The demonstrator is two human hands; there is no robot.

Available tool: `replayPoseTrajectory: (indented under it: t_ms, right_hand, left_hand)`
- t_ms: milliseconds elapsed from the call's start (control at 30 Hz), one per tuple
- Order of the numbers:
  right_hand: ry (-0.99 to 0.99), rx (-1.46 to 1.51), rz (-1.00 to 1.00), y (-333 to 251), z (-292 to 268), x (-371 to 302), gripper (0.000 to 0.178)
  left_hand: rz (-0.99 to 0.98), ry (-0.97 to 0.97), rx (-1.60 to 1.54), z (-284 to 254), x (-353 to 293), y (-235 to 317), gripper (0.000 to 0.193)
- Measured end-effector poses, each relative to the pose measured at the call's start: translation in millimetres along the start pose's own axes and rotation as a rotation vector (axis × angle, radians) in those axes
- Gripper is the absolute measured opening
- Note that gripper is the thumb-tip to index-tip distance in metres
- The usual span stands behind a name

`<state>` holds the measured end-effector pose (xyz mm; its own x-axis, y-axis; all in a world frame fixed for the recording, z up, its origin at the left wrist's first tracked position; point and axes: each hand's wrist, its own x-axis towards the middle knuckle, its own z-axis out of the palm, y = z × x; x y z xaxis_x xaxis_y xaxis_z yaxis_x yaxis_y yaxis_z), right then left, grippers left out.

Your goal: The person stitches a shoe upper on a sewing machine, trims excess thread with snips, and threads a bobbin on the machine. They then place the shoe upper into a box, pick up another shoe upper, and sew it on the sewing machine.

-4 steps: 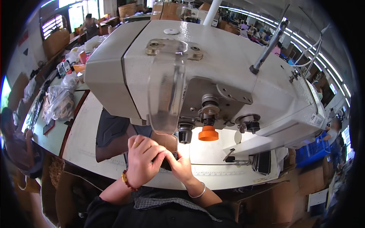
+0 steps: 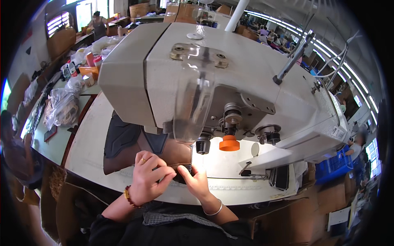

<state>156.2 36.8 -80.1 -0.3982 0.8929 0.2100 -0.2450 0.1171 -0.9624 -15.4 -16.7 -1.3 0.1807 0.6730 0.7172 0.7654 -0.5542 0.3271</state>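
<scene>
A brown and black stitched leather piece (image 2: 164,153) lies on the sewing machine's bed, its near right corner under my hands. My right hand (image 2: 198,182) grips that corner, thumb on top and the other fingers mostly hidden. Just left of it, my left hand (image 2: 150,178) is closed with thumb and forefinger pinched together, above the near edge of the leather. Whatever the pinch holds, if anything, is too small to make out. The big pale sewing machine head (image 2: 164,78) stands over the leather, and its clear plastic guard (image 2: 193,106) hides the needle area.
An orange knob (image 2: 229,143) hangs below the machine head. Dark flat pieces (image 2: 281,177) are stacked at the bed's right. On the left side table lie a plastic bag (image 2: 61,108) and a phone (image 2: 50,134). A blue crate (image 2: 334,166) stands at the right; people sit beyond.
My left hand has drawn left and slightly down, away from my right thumb, uncovering more of the leather's corner. My right hand keeps its hold. The view has shifted a little.
</scene>
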Motion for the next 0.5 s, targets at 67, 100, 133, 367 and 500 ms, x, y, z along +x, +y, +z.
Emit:
replayPoseTrajectory:
  t_ms: [67, 100, 133, 367, 500]
  right_hand:
    - [-0.021, -0.096, 0.022, -6, -9, -3, 0.028]
    - [-0.026, -0.179, 0.042, -11, -15, -5, 0.028]
    - [-0.029, -0.244, 0.055, -15, -16, -7, 0.028]
    - [0.127, -0.936, -0.403, -59, -29, -10, 0.024]
    - [0.172, -1.107, -1.044, -153, -43, -4, 0.029]
  left_hand:
    - [0.041, -0.037, -0.062, -11, -7, -10, 0.012]
    - [0.047, -0.061, -0.010, -19, -10, -17, 0.017]
    - [0.010, 0.034, 0.075, -29, -13, -26, 0.020]
    - [-1.053, 0.046, -0.328, -66, -36, -121, 0.053]
    - [-0.780, 0.172, -0.586, -49, -41, -129, 0.049]
